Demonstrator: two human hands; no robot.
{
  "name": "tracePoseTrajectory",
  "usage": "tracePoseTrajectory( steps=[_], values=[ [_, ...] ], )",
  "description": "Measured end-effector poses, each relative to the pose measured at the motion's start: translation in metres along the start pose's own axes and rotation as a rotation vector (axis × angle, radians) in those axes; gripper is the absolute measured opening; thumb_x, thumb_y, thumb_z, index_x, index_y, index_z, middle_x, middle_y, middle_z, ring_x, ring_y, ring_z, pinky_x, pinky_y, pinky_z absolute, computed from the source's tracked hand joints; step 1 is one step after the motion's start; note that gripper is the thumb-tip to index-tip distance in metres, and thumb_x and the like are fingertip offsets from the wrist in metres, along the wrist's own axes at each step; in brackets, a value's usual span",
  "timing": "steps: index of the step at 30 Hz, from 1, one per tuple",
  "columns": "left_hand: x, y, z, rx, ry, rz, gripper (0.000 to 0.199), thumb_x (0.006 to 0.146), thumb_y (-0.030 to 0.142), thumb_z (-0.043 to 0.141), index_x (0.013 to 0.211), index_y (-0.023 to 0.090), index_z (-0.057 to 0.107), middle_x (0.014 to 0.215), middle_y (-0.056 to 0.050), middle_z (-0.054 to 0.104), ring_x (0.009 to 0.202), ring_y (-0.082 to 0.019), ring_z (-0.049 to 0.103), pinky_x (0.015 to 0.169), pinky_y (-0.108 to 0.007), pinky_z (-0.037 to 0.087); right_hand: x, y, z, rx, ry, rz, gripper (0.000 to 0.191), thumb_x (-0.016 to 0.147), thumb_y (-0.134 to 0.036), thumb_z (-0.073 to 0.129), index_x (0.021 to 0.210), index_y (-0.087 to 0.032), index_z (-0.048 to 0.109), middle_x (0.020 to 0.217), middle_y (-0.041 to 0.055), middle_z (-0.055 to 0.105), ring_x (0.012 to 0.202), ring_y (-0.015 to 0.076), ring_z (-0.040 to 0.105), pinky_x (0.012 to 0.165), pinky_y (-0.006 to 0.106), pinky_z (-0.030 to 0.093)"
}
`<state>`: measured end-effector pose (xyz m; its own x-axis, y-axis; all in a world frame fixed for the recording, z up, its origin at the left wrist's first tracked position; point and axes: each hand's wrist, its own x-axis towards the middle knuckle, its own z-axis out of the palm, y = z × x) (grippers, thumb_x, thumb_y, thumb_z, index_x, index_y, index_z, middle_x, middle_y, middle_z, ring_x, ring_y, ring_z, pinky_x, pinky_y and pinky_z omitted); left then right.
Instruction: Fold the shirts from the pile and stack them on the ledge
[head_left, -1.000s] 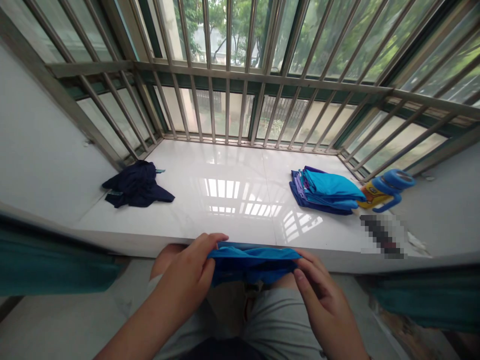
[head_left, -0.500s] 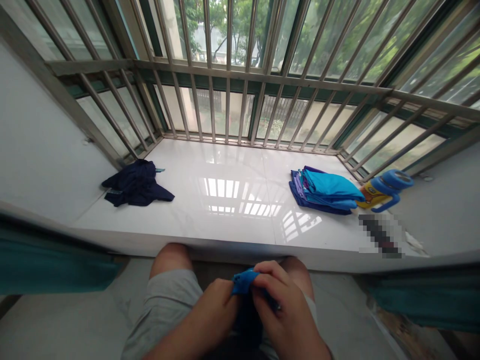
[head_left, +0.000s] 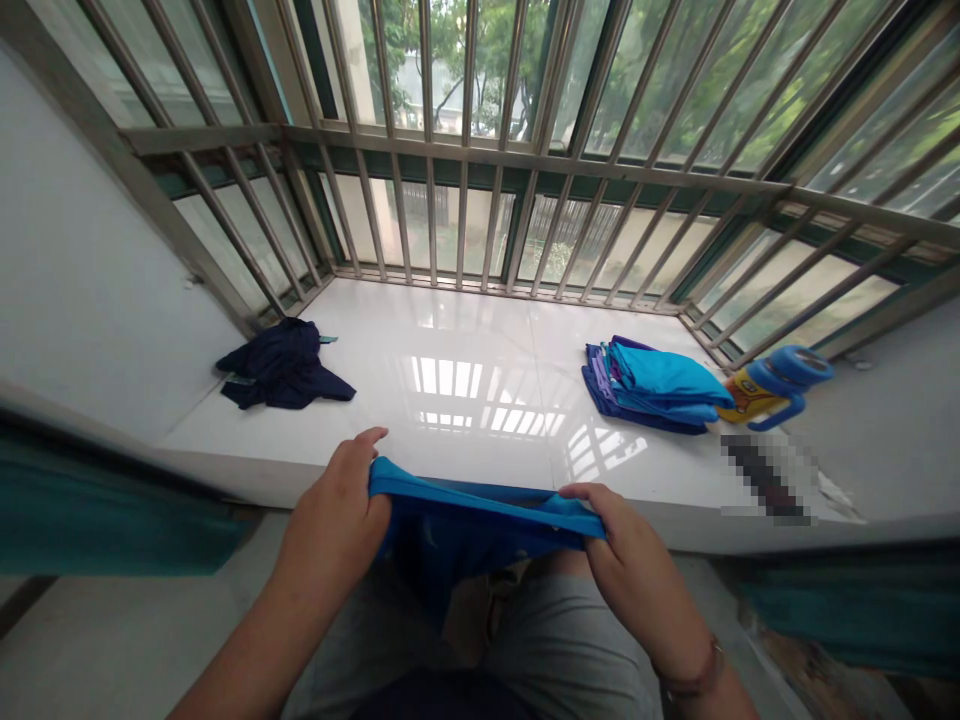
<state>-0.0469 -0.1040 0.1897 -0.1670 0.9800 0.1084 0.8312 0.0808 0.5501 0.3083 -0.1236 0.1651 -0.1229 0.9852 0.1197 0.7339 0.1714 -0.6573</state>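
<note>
I hold a bright blue garment (head_left: 472, 525) stretched flat between both hands, over my lap and just in front of the white sill's front edge. My left hand (head_left: 337, 520) grips its left end, thumb on top. Its right end is pinched in my right hand (head_left: 630, 570). The cloth hangs down between my knees. A stack of folded blue and purple clothes (head_left: 649, 385) lies on the right part of the white sill (head_left: 480, 400). A crumpled dark navy garment (head_left: 281, 365) lies at the sill's left.
A yellow bottle with a blue lid and handle (head_left: 772, 390) lies beside the folded stack. Metal window bars (head_left: 480, 170) close the sill at the back and sides. Teal curtains (head_left: 97, 515) hang below the sill at left and right.
Half a second ago my hands were bunched together on the cloth low over my lap. Now they have moved apart and up, pulling the blue garment out flat.
</note>
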Motion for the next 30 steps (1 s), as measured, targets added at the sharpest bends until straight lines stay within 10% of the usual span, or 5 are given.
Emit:
tracePoseTrajectory(
  steps=[6, 14, 21, 30],
  values=[
    [-0.003, -0.017, -0.001, -0.262, -0.239, 0.263, 0.025, 0.091, 0.026, 0.046, 0.096, 0.025, 0.07, 0.113, -0.007, 0.078, 0.112, -0.027, 0.072, 0.1, -0.036, 0.057, 0.0, -0.009, -0.022, 0.087, -0.1, 0.073, 0.017, 0.092, -0.029, 0.046, 0.089, -0.025, 0.062, 0.074, -0.0011, 0.067, 0.07, 0.0209, 0.064, 0.066, 0.033, 0.044],
    [-0.02, -0.04, -0.029, -0.115, -0.555, 0.441, 0.028, 0.09, 0.05, 0.081, 0.085, 0.025, 0.067, 0.086, 0.001, 0.074, 0.078, -0.019, 0.067, 0.072, -0.024, 0.051, -0.022, -0.001, -0.055, 0.133, -0.272, 0.031, 0.026, 0.1, -0.046, 0.066, 0.085, -0.024, 0.069, 0.077, -0.0009, 0.073, 0.07, 0.0194, 0.067, 0.064, 0.027, 0.049],
    [-0.038, -0.1, -0.026, 0.012, -0.206, 0.525, 0.014, 0.098, 0.032, 0.071, 0.107, 0.033, 0.081, 0.1, -0.003, 0.083, 0.09, -0.023, 0.079, 0.084, -0.026, 0.061, -0.054, 0.031, -0.063, 0.056, -0.378, -0.028, 0.018, 0.087, -0.034, 0.085, 0.105, -0.032, 0.085, 0.1, 0.0006, 0.086, 0.084, 0.0253, 0.081, 0.074, 0.026, 0.063],
    [-0.059, -0.08, -0.015, -0.023, 0.312, 0.172, 0.025, 0.108, 0.038, 0.052, 0.115, 0.03, 0.075, 0.109, -0.002, 0.084, 0.093, -0.023, 0.082, 0.076, -0.03, 0.067, -0.049, 0.057, -0.031, -0.001, 0.136, 0.12, 0.024, 0.086, -0.037, 0.065, 0.1, -0.029, 0.083, 0.104, 0.0058, 0.083, 0.096, 0.0275, 0.079, 0.085, 0.033, 0.064]
  ],
)
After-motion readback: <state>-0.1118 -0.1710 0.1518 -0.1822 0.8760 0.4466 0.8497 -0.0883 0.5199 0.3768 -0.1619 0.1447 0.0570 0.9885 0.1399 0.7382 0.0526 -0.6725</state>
